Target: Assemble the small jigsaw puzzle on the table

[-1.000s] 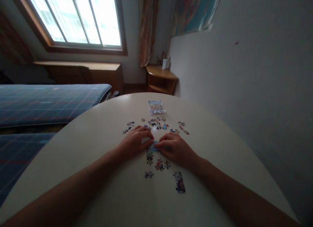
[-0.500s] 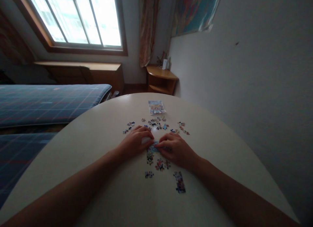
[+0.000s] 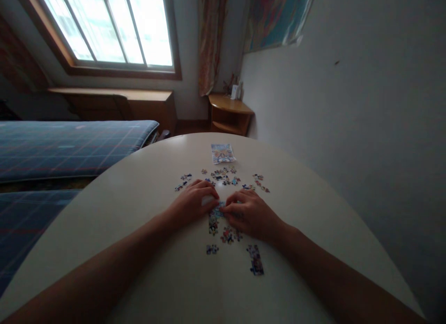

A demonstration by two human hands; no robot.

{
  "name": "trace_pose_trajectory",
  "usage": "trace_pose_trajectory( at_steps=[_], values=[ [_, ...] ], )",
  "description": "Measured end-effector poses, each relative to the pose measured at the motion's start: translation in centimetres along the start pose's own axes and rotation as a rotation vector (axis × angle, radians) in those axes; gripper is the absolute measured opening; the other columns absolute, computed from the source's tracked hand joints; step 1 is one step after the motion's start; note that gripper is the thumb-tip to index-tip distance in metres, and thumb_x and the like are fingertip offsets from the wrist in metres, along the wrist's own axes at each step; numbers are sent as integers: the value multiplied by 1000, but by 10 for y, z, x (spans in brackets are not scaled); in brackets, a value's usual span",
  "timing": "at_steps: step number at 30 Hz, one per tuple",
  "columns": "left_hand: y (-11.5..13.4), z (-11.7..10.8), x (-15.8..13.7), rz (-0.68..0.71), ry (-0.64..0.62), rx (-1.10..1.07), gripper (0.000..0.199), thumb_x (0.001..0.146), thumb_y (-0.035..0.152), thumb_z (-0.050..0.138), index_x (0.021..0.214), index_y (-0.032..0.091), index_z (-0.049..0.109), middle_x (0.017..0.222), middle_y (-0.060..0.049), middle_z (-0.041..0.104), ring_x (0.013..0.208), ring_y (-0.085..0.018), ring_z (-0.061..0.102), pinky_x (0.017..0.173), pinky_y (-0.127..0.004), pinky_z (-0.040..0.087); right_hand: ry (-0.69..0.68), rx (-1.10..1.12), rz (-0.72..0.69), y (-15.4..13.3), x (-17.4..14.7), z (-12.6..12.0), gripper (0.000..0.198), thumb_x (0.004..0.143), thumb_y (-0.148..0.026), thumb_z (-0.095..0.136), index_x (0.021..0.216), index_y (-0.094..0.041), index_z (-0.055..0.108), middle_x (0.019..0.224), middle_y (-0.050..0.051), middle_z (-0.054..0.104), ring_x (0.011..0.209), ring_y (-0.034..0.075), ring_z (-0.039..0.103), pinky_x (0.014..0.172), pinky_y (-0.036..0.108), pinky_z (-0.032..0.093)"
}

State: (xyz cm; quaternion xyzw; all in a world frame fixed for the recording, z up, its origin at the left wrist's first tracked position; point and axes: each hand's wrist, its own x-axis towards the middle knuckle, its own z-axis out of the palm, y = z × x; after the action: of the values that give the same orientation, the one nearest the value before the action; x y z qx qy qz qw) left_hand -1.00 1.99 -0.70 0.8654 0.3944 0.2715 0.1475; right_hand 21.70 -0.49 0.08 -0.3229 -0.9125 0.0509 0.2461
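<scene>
A partly joined jigsaw puzzle (image 3: 213,225) lies on the white table between my hands, its blue upper strip partly covered by my fingers. My left hand (image 3: 195,201) curves at its upper left, thumb and fingertips meeting at the puzzle's top edge. From the other side, my right hand (image 3: 249,212) has its fingers bent and pinched down on the blue strip; the piece under them is mostly hidden. Just below are a reddish cluster of joined pieces (image 3: 228,234), a small joined pair (image 3: 212,249) and a longer joined strip (image 3: 256,260).
Loose puzzle pieces (image 3: 223,175) are scattered beyond my hands, with more to the left (image 3: 183,182) and right (image 3: 259,180). A printed picture sheet (image 3: 223,153) lies farther back on the round table (image 3: 156,277). A plaid mattress (image 3: 69,147) stands left; a wall (image 3: 348,105) is right.
My right fingers have shifted very slightly on the blue strip. My left hand stays almost still, and the other pieces lie where they were.
</scene>
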Motion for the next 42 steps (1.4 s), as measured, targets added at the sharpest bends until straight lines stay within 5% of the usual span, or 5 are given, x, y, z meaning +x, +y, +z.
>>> trace_pose_trajectory(
  at_steps=[12, 42],
  values=[
    [-2, 1, -1, 8, 6, -6, 9, 89, 29, 64, 94, 25, 70, 104, -2, 68, 104, -23, 57, 97, -40, 45, 40, 120, 100, 4, 2, 0, 17, 83, -13, 65, 95, -22, 72, 93, 3, 73, 90, 18, 65, 88, 35, 46],
    [-1, 0, -2, 9, 8, 1, 10, 83, 27, 70, 93, 26, 70, 104, -1, 68, 105, -22, 57, 97, -39, 45, 21, -75, -90, -1, 2, -6, 14, 89, -29, 63, 93, -25, 75, 92, 2, 72, 84, 18, 64, 87, 37, 44]
  ],
)
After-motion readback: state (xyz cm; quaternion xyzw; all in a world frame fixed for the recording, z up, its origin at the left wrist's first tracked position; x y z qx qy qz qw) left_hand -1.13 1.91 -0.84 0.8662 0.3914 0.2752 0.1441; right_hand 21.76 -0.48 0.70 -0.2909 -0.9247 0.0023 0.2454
